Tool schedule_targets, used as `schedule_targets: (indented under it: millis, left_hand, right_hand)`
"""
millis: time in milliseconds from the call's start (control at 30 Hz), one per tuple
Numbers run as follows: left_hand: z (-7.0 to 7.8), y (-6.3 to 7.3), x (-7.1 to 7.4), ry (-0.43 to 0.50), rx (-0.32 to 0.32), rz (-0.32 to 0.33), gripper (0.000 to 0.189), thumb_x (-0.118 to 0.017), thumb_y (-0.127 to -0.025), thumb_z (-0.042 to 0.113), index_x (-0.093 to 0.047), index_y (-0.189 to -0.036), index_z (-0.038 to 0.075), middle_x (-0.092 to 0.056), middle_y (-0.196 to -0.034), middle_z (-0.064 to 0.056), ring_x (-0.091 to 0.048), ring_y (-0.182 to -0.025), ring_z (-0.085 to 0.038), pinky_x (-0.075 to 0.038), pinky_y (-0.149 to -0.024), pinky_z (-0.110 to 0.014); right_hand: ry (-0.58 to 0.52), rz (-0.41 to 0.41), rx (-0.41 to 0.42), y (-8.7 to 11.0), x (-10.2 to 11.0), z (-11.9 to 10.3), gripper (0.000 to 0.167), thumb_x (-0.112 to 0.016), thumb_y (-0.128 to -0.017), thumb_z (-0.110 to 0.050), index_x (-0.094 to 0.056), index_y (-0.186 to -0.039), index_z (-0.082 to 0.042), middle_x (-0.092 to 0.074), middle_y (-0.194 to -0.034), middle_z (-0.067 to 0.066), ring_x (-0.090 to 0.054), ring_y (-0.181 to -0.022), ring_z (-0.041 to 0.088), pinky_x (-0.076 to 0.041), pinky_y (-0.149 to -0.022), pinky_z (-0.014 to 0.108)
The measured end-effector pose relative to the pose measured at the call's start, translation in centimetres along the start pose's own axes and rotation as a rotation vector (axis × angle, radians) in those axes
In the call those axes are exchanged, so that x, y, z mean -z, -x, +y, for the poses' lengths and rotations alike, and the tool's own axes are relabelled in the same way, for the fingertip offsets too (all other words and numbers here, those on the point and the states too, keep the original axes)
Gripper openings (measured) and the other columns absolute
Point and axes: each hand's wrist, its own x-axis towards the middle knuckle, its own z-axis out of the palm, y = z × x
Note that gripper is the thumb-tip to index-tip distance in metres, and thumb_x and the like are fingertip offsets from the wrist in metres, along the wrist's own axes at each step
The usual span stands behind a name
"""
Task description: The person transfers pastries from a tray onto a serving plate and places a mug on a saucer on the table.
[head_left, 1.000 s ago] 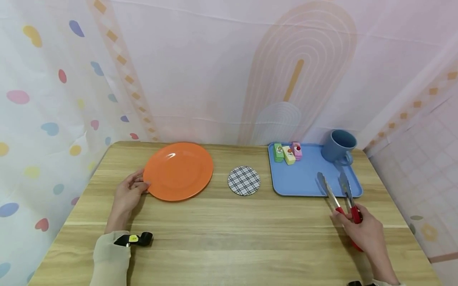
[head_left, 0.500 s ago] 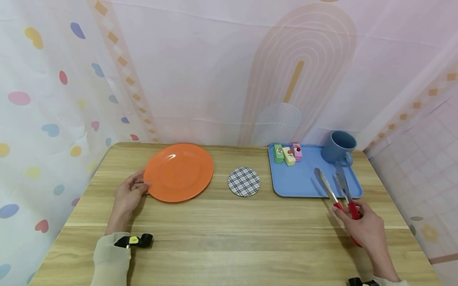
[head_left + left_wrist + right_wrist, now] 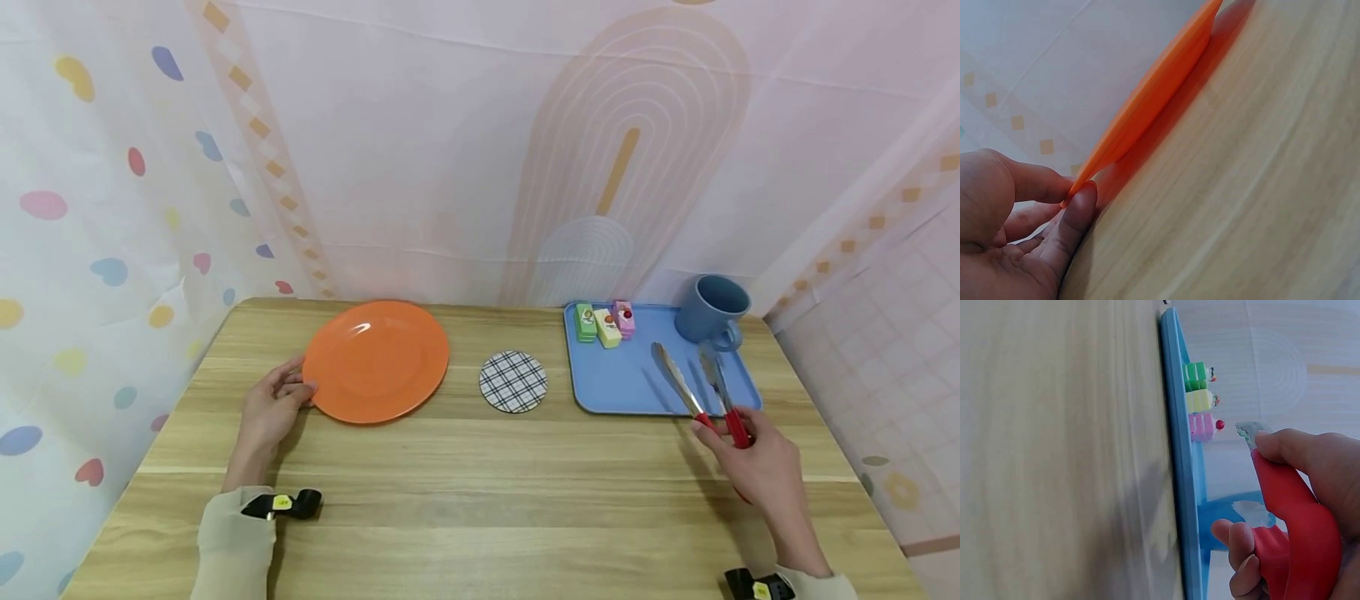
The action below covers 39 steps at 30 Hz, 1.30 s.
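My left hand pinches the left rim of an orange plate, thumb on one face and fingers on the other, as the left wrist view shows. In my right hand I grip red-handled metal tongs, their two arms spread apart with nothing between them. The tong tips reach over a blue tray. At the tray's back left stand three small toy cake slices: green, yellow and pink. A blue mug sits at its back right corner.
Between plate and tray lies a round checked coaster. All of it is on a wooden table. A patterned curtain hangs right behind the table's back edge.
My right hand has moved slightly up and left, carrying the tong tips further over the tray. The left hand and the plate stay where they were.
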Motion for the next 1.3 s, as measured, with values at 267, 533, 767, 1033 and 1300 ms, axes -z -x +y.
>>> schedule_targets:
  millis: [267, 533, 767, 1033, 1300]
  left_hand:
    - [-0.1, 0.0, 0.0, -0.003, -0.008, 0.001, 0.061, -0.06, -0.102, 0.008, -0.037, -0.159, 0.007, -0.057, -0.111, 0.008, -0.06, -0.089, 0.007, -0.06, -0.076, -0.015]
    - [-0.1, 0.1, 0.0, -0.009, -0.008, 0.003, 0.061, -0.062, -0.102, 0.009, -0.038, -0.158, 0.008, -0.058, -0.109, 0.011, -0.059, -0.089, 0.007, -0.059, -0.075, -0.014]
    - [-0.1, 0.1, 0.0, -0.008, -0.022, -0.002, 0.06, -0.061, -0.102, 0.008, -0.038, -0.158, 0.005, -0.057, -0.108, 0.012, -0.058, -0.088, 0.009, -0.059, -0.074, -0.013]
    - [-0.1, 0.0, 0.0, -0.013, -0.009, 0.0, 0.061, -0.061, -0.102, 0.009, -0.038, -0.158, 0.006, -0.057, -0.109, 0.012, -0.058, -0.089, 0.009, -0.058, -0.075, -0.012]
    - [-0.2, -0.2, 0.0, -0.022, -0.002, -0.004, 0.061, -0.06, -0.103, 0.009, -0.037, -0.159, 0.007, -0.057, -0.114, 0.01, -0.058, -0.091, 0.009, -0.058, -0.076, -0.012]
  right_hand:
    - [-0.02, -0.018, 0.002, -0.5, 0.1, -1.0, 0.097, -0.064, -0.091, -0.067, -0.042, -0.148, 0.007, -0.069, -0.118, 0.025, -0.06, -0.093, 0.032, -0.049, -0.056, 0.028]
    - [-0.008, 0.018, 0.056, -0.8, 0.0, -1.8, 0.091, -0.065, -0.092, -0.064, -0.045, -0.147, 0.006, -0.072, -0.105, 0.022, -0.055, -0.073, 0.024, -0.042, -0.048, 0.029]
    - [-0.016, 0.033, 0.075, -1.2, -0.2, -2.1, 0.09, -0.065, -0.093, -0.063, -0.045, -0.146, 0.006, -0.073, -0.113, 0.024, -0.055, -0.076, 0.024, -0.04, -0.051, 0.027]
    - [-0.017, 0.023, 0.067, -1.7, -0.5, -2.3, 0.09, -0.066, -0.092, -0.062, -0.045, -0.146, 0.007, -0.071, -0.116, 0.026, -0.057, -0.087, 0.028, -0.041, -0.054, 0.028]
    - [-0.012, 0.031, 0.088, -2.1, -0.8, -2.9, 0.086, -0.067, -0.093, -0.059, -0.048, -0.143, 0.008, -0.068, -0.109, 0.025, -0.055, -0.088, 0.03, -0.042, -0.056, 0.028]
